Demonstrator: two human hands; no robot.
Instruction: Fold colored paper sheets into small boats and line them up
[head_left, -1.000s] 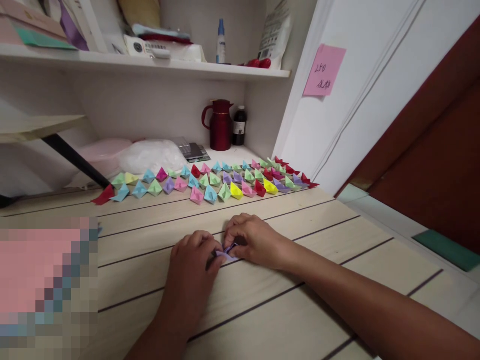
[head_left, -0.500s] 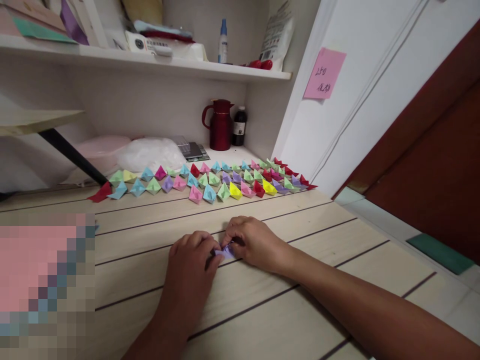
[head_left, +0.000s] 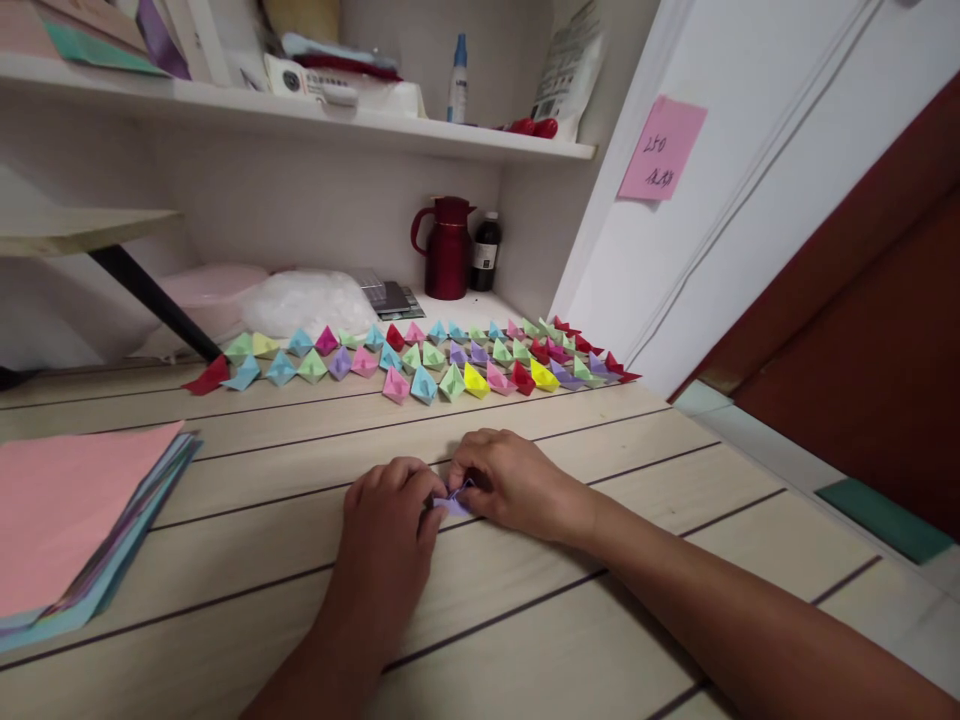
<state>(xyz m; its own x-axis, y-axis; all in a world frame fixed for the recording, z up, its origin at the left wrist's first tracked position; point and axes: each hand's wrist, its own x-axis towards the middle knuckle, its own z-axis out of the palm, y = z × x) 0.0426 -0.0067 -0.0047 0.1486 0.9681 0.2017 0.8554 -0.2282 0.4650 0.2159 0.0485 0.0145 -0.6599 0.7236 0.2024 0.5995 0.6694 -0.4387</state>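
On the pale wooden floor my left hand [head_left: 390, 530] and my right hand [head_left: 510, 485] meet over a small folded piece of purple paper [head_left: 452, 500]. Both hands pinch it with curled fingers and press it against the boards; most of the paper is hidden under my fingertips. Beyond my hands, several small folded paper boats [head_left: 420, 360] in red, blue, green, pink, purple and yellow stand in rows across the floor.
A stack of coloured paper sheets [head_left: 71, 520] with a pink one on top lies at the left. Behind the boats, a low shelf holds a dark red jug [head_left: 448, 248], a dark bottle [head_left: 485, 252] and a white plastic bag [head_left: 304, 305]. A pink sticky note [head_left: 661, 150] hangs on the white door frame.
My hands have stayed on the purple paper with only small finger movements. The view has shifted slightly.
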